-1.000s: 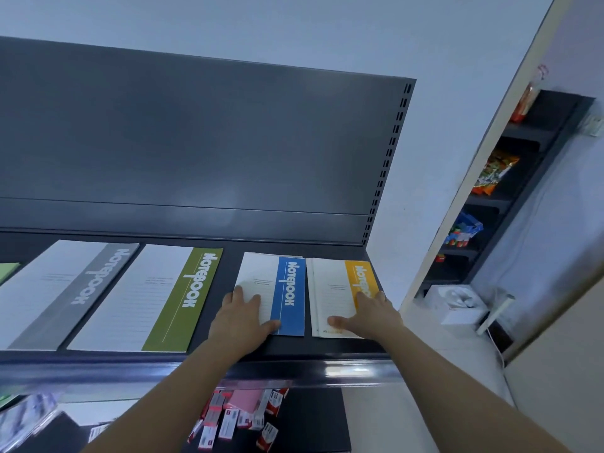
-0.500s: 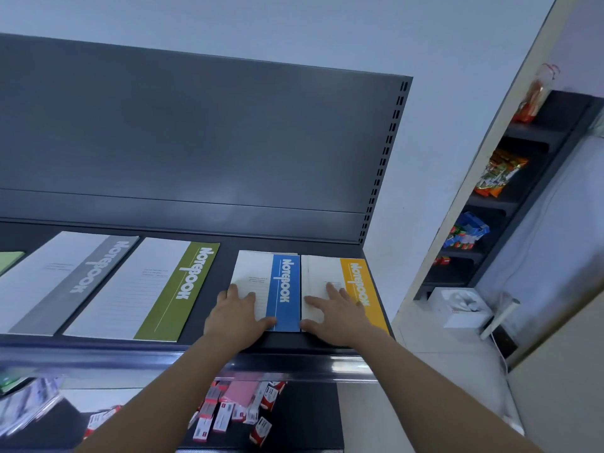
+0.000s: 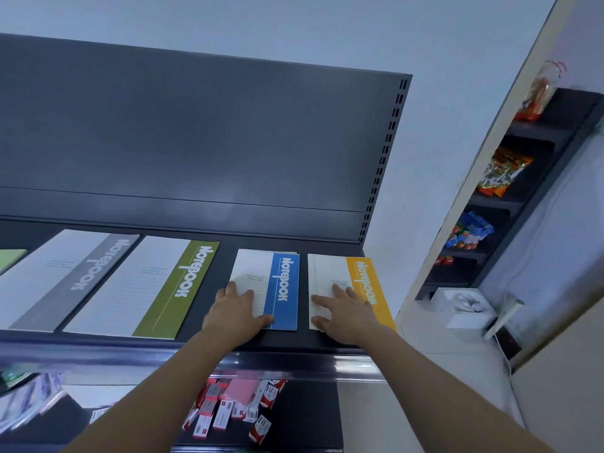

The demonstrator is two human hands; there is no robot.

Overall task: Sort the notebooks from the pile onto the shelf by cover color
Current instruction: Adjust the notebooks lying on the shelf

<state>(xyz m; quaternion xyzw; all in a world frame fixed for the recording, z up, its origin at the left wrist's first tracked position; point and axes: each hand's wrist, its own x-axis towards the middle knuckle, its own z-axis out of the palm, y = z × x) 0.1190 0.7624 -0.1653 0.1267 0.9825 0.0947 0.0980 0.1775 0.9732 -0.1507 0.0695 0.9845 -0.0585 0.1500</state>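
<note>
Our left hand (image 3: pixel 237 313) lay flat, fingers spread, pressing on the white half of the blue notebook (image 3: pixel 282 289). Our right hand (image 3: pixel 343 317) pressed the same way on the yellow notebook (image 3: pixel 364 279) just beside it. We judged that flat palms suited such thin covers, since they slide and square up without a grip. Both notebooks lay on the shelf (image 3: pixel 287 340) with a narrow gap between them, probably to keep the colours apart. Further left lay the green notebook (image 3: pixel 183 289) and the grey notebook (image 3: pixel 81 273), each in its own place.
</note>
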